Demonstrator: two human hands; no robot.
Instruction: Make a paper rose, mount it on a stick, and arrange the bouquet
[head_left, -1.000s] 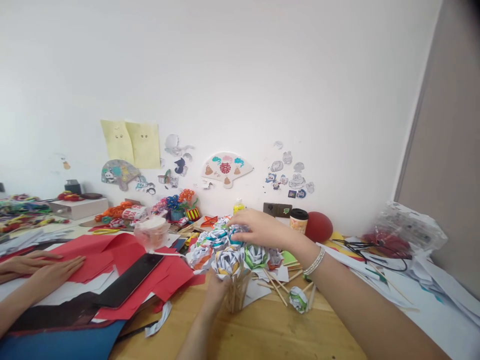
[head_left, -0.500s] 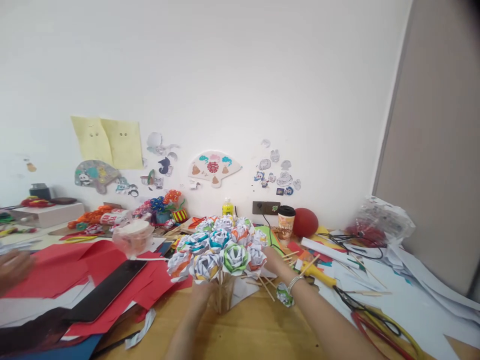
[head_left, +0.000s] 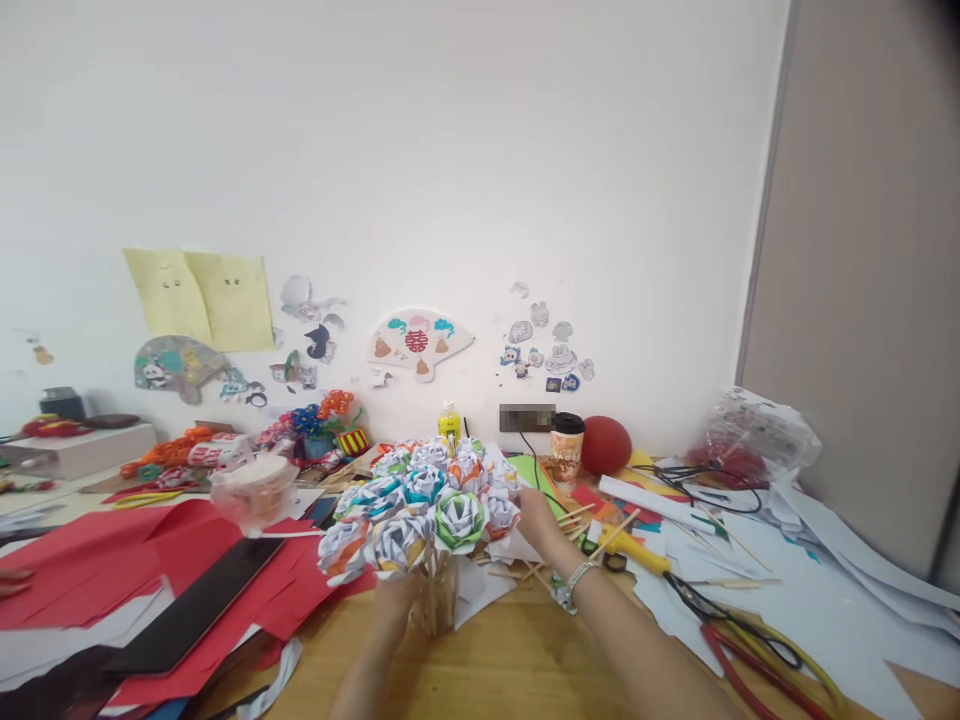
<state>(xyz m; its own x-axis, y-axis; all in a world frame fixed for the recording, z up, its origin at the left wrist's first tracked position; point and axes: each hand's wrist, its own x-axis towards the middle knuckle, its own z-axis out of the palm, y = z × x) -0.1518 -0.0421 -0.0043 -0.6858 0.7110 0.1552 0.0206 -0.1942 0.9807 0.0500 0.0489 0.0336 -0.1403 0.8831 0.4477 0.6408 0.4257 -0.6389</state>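
Observation:
A bunch of folded paper roses (head_left: 459, 518), white with green, orange, blue and yellow edges, stands upright on wooden sticks in a see-through container (head_left: 439, 605). My left hand (head_left: 396, 597) is at the container's left side, below the blooms, its fingers hidden. At the bunch's right edge is my right hand (head_left: 535, 518), close to the outer roses; its fingers are out of sight behind them. A loose green-and-white paper rose (head_left: 562, 594) lies beneath my right wrist, beside several wooden sticks (head_left: 577, 523).
Red paper (head_left: 300, 590) and a black phone-like slab (head_left: 199, 605) lie left, near another person's hand (head_left: 13, 580). A lidded clear cup (head_left: 255, 490) stands behind them. On the right are a yellow-handled tool (head_left: 636, 550), scissors (head_left: 757, 650), white paper (head_left: 832, 600) and a coffee cup (head_left: 568, 447).
The whole view has shifted slightly left. The other person's hand has drawn back towards the left edge. My hands stay beside the paper roses, the right one still at their right edge.

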